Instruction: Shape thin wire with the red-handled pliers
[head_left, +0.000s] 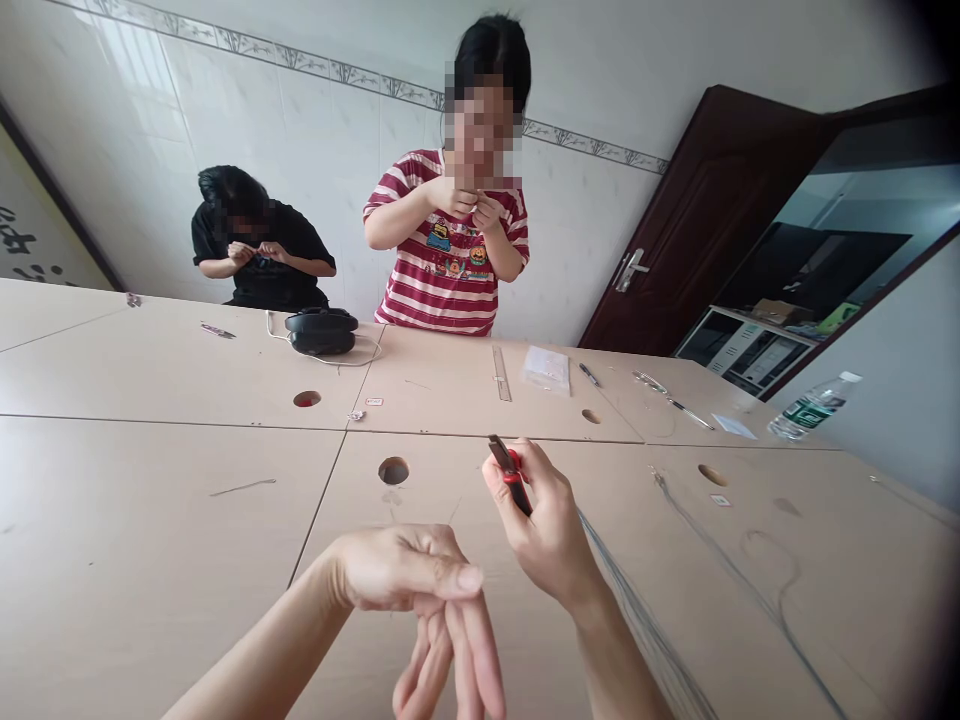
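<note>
My right hand [544, 515] is wrapped round a pair of pliers [510, 472] with red and black handles, their dark jaws pointing up and to the left above the table. Lower and to the left, my left hand [431, 595] is bent at the wrist with its fingers hanging down. Its thumb lies against the base of the index finger, and nothing can be made out between them. A bundle of thin wires [637, 600] runs along the table beside my right forearm.
Across the table [150, 520] are two people, a black device [321, 332], a ruler [502, 374], a plastic packet [546, 370] and a pen [589, 374]. A water bottle [814, 408] stands at the right. Thinner wire [720, 550] and round holes are nearer.
</note>
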